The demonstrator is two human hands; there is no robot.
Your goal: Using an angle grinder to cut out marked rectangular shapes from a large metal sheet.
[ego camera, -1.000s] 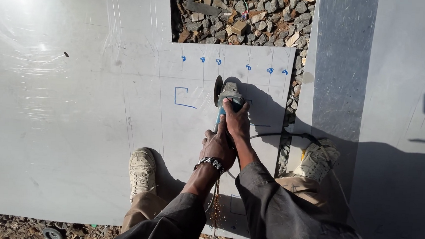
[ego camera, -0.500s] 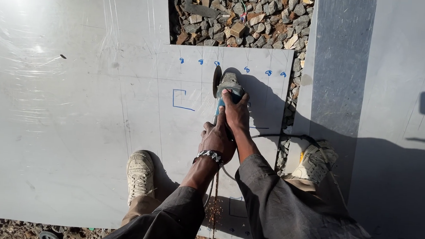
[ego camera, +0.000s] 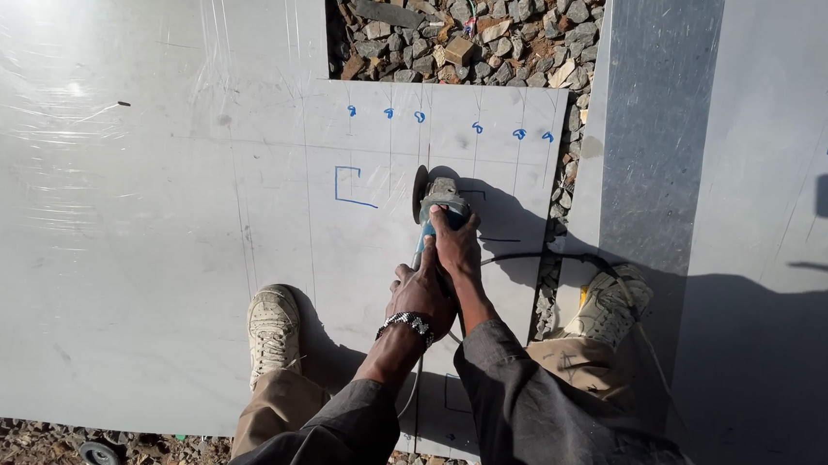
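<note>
Head view, centre of the frame: both hands grasp the angle grinder (ego camera: 440, 205), right hand (ego camera: 456, 242) clenched round its body near the disc, left hand (ego camera: 422, 291) gripping its rear just below, on the grey metal sheet (ego camera: 122, 241) beneath blue markings (ego camera: 357, 186).

One angle grinder (ego camera: 438, 205) stood on the near metal sheet (ego camera: 141, 243), gripped by two hands, the left hand (ego camera: 422, 291) and the right hand (ego camera: 456, 245). Two metal sheets lay on the gravel (ego camera: 467, 32); the second sheet (ego camera: 783, 239) lay beyond the right edge. Two shoes showed: left shoe (ego camera: 273, 329), right shoe (ego camera: 609, 304). One wristband (ego camera: 408, 323) showed. Six small blue marks (ego camera: 417, 117) ran along the near sheet's top edge.
</note>
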